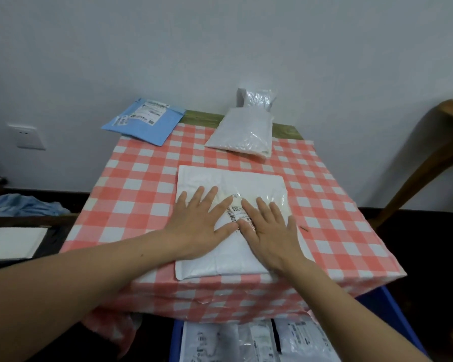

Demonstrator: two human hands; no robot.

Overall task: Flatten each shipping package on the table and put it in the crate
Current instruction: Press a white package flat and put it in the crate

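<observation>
The left grip [202, 226] and right grip [270, 231] lie released, fingers straight and spread, pressing side by side on the white padded package [220, 178]. It is creased and labelled and lies mid-table [131, 194]. At 11 o'clock lies a blue package [144, 121], at 12 a grey bubble package [242, 131]. At 6 o'clock, the blue crate [392, 309] holds packages.
</observation>
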